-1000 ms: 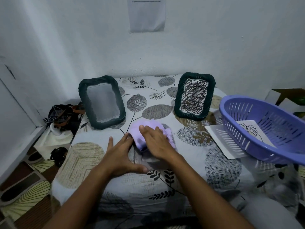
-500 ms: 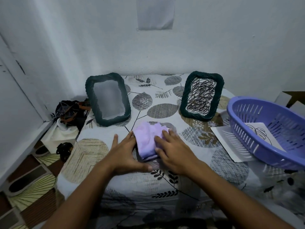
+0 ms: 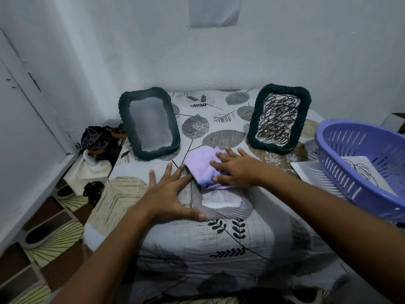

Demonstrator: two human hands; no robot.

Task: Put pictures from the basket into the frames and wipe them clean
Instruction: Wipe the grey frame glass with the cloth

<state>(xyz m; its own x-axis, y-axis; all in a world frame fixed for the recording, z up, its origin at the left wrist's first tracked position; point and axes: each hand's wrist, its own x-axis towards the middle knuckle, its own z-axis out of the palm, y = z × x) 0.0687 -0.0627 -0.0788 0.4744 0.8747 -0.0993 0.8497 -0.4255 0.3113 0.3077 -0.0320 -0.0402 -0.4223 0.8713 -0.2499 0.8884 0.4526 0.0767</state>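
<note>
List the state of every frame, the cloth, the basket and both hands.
Left frame: upright, no drawing visible.
Right frame: upright, holds a scribble drawing.
Grey frame: lying flat, part covered by the cloth.
Cloth: bunched, pressed onto the grey frame.
Basket: tilted, one picture inside.
Left hand: fingers spread flat, steadying the grey frame.
Right hand: flat on the cloth.

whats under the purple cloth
A light grey picture frame lies flat on the table, and the purple cloth covers its far half under the right hand. The near rim and some glass show. The left hand steadies its left edge. The covered part is hidden.
</note>
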